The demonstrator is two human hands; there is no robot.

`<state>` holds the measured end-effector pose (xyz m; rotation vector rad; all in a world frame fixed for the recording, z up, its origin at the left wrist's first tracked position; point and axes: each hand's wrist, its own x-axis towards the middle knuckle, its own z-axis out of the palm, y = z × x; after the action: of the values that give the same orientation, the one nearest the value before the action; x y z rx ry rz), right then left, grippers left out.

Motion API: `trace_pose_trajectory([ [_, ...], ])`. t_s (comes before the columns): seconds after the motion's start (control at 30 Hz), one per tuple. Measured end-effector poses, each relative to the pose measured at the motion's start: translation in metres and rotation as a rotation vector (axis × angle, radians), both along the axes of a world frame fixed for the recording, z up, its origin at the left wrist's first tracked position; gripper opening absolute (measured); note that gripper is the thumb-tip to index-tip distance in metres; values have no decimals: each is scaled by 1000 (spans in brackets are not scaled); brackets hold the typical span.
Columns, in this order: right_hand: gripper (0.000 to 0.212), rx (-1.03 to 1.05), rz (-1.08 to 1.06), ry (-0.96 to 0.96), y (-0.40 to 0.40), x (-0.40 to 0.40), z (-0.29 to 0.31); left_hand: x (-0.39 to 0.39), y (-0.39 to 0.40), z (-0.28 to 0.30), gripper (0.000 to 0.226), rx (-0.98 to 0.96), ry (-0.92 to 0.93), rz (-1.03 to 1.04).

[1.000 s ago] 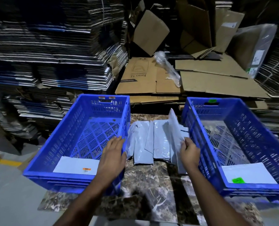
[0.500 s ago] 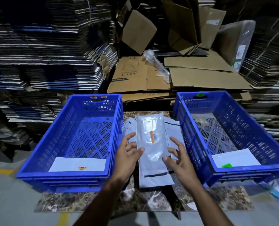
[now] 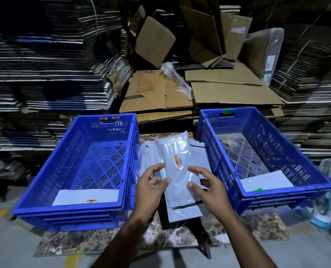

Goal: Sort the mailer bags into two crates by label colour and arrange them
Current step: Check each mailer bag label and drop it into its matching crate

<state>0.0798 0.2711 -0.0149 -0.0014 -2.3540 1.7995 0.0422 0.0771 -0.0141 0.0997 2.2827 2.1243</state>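
Here the top mailer bag (image 3: pixel 177 171), grey with an orange label (image 3: pixel 177 162) on its face, lies lengthwise on a loose pile of mailer bags (image 3: pixel 199 157) on the marbled slab (image 3: pixel 257 227). Left of that top bag stands the left crate (image 3: pixel 79 171), blue and slatted; inside it one pale bag (image 3: pixel 85 196) lies flat against the near wall, with an orange label at its near edge. Orange stickers (image 3: pixel 109 118) sit on this crate's far rim. Right of the top bag stands the right crate (image 3: pixel 261 157), also blue, holding one pale bag (image 3: pixel 267 180) in its near corner with a green label (image 3: pixel 258 189); a green sticker (image 3: pixel 227 111) marks its far rim. The left hand (image 3: pixel 151 186) is at the top bag's left edge, fingers spread and slightly bent, thumb tip on the plastic. The right hand (image 3: pixel 207 182) mirrors it at the right edge, fingers spread, thumb on the bag. Neither hand closes around it. Beyond the top bag lie flattened cardboard boxes (image 3: pixel 199 93).
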Motion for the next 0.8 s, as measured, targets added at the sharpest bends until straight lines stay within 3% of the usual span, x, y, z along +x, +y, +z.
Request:
trace_pose_trajectory([
  [0.17,35,111,-15,-22,11,-4,6,10,16,-6,43,52,6,-29],
  [0.3,34,71,-101,-16,15,-4,3,7,28,-3,46,102,6,-30],
  [0.57,28,-116,46,-72,-13,-11,-16,-55,-27,37,46,-244,181,-127],
  [0.8,37,60,225,-25,-98,-43,-20,-112,-147,103,50,-569,311,-169],
])
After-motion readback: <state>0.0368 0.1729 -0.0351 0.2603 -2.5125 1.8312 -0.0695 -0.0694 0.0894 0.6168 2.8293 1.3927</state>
